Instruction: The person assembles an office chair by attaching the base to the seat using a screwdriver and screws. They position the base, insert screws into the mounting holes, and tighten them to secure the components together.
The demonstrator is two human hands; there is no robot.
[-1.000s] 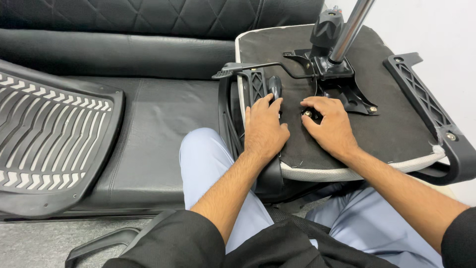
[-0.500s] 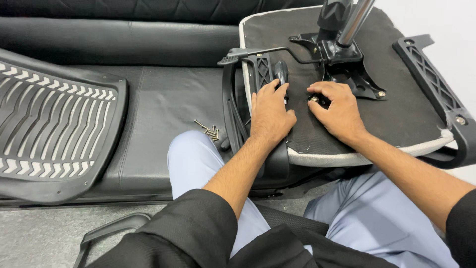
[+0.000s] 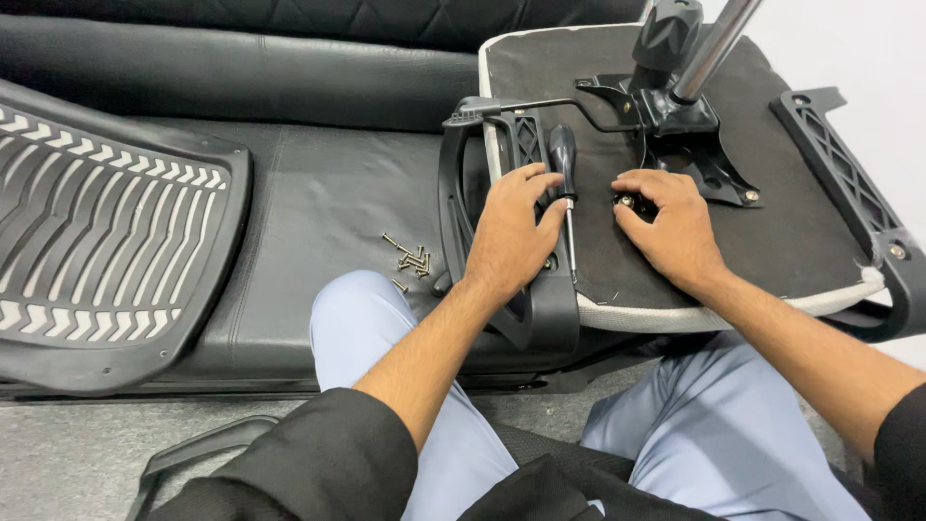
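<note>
The upturned chair seat [image 3: 772,232] lay across the person's lap. On it, the left hand [image 3: 509,236] rested flat beside the screwdriver [image 3: 563,164] — the right hand [image 3: 675,227] pinched a bolt [image 3: 627,202] (apparently unseated). Spare screws [image 3: 410,259] waited left of the seat.

No packages, labels, signs or screens show anywhere in this view.

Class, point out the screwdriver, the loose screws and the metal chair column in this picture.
screwdriver [image 3: 562,154]: head view, on its black handle.
loose screws [image 3: 411,258]: head view, middle of the pile on the sofa.
metal chair column [image 3: 714,48]: head view, on the shiny shaft.
</note>
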